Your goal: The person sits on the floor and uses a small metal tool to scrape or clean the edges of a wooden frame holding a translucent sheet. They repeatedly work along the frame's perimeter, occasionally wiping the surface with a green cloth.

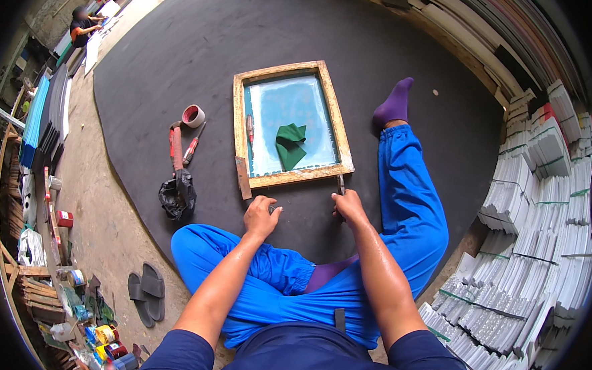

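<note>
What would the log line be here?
right hand: holds tool at wooden frame corner | left hand: fisted on mat | green cloth: on screen

Off to the left on the dark mat (183, 38) sits a roll of red tape (193, 116), and just beside it a red-handled screwdriver (193, 146) lies at a slant. Next along, a long red-handled tool (176, 148) runs down to a crumpled black bag (176, 195). Down on the bare floor, a pair of dark sandals (146, 293) rests side by side. Stacks of white sheets (542, 218) crowd the right edge. Far upper left, another person (83, 25) is bent over work.
</note>
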The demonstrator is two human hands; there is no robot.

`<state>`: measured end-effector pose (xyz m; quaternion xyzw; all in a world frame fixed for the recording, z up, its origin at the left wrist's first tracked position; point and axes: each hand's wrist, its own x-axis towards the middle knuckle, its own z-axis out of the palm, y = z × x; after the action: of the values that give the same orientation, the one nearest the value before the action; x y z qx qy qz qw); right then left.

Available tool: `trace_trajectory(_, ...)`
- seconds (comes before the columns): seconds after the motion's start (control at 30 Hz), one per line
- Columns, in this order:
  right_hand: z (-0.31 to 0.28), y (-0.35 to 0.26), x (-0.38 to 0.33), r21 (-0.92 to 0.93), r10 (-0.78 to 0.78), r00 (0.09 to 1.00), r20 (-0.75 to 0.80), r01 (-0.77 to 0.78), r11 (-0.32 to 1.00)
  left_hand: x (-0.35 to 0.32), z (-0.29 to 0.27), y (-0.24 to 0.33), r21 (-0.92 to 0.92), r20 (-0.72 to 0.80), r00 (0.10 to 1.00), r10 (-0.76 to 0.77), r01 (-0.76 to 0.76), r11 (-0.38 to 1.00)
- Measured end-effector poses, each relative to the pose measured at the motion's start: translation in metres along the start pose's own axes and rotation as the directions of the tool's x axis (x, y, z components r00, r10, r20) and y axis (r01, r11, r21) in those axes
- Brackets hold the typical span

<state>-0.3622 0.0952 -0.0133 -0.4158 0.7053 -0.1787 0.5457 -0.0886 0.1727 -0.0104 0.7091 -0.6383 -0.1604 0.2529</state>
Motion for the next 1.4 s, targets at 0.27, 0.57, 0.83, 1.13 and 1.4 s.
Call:
trace_trajectory(0.27,-0.011,-0.014,0.007,0.03,0.124,0.992,0.017,-0.124,0.992,0.018,0.001,0.022,0.161,0.025,0.981,0.193,-0.195,0.968)
trace_trajectory(0.57,-0.014,-0.017,0.011,-0.294,-0.024,0.997,-0.077,0.0,0.956,0.053,0.009,0.009,0.377,0.042,0.976,0.216,-0.215,0.901)
trace_trajectory(0.83,-0.021,-0.01,0.011,-0.462,-0.07,0.982,-0.174,-0.019,0.887,0.066,0.012,0.0,0.376,0.12,0.983,0.138,-0.174,0.91)
trace_trajectory(1.13,-0.026,-0.047,-0.015,-0.528,-0.043,0.986,-0.161,-0.049,0.848,0.062,0.015,-0.003,0.367,0.077,0.984,0.162,-0.179,0.913)
trace_trajectory(1.4,-0.024,-0.055,-0.014,-0.553,0.009,0.989,-0.145,-0.089,0.828,0.061,0.016,-0.001,0.36,0.053,0.982,0.182,-0.189,0.913)
